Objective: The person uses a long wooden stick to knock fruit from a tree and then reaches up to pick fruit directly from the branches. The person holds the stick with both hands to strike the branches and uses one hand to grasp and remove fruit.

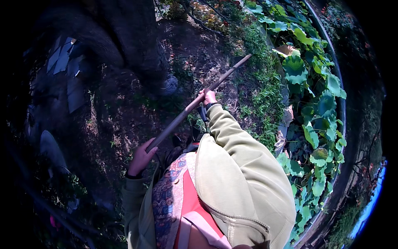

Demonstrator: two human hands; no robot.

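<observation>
A hoe (182, 115) with a long wooden handle runs slantwise in front of me, from near my body at lower left to far right. My left hand (141, 158) is closed around the near end of the handle. Farther up the shaft, my right hand (209, 96) grips it from the right side. The hoe's dark blade shows only faintly beside the far tip, over the edge of the weeds. Beneath the handle lies shaded soil (199, 54) strewn with dry leaves.
A thick tree trunk (137, 37) rises at upper left, with a pale round object (169, 85) at its base. Green weeds (261, 87) line the right, beside a bed of broad-leaved plants (317, 103) with a narrow edging. Flat pale panels (64, 56) lie far left.
</observation>
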